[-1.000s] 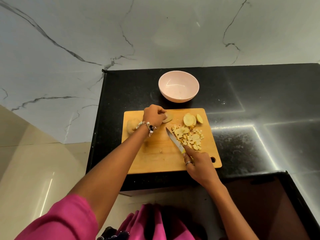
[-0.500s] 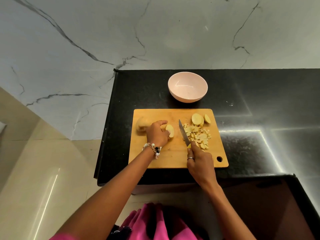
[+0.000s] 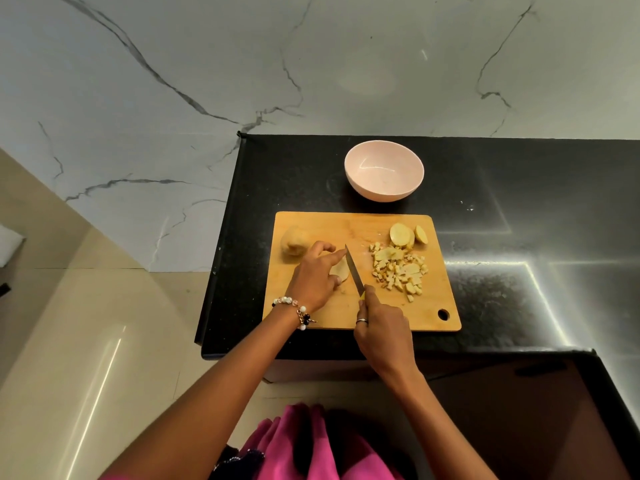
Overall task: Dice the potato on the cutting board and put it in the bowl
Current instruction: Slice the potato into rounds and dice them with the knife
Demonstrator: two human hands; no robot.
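Observation:
A wooden cutting board (image 3: 325, 223) lies on the black counter. My left hand (image 3: 317, 275) holds a potato slice (image 3: 341, 270) flat on the board between fingers and thumb. My right hand (image 3: 381, 327) grips a knife (image 3: 355, 271) whose blade stands against the right side of that slice. A pile of diced potato (image 3: 398, 270) lies to the right, with two thick slices (image 3: 407, 234) behind it. A large uncut potato piece (image 3: 292, 240) sits at the board's far left. Behind the board stands a pink bowl (image 3: 383, 174) with nothing in it.
The black counter (image 3: 519, 271) extends to the right and ends just left of the board, above a beige floor (image 3: 86, 341). A marble wall (image 3: 207, 81) rises behind. A dark lower surface (image 3: 536, 410) lies at the near right.
My left hand brought a slice from the board's back to its middle and set it down. The knife swung left from the diced pile to stand against that slice.

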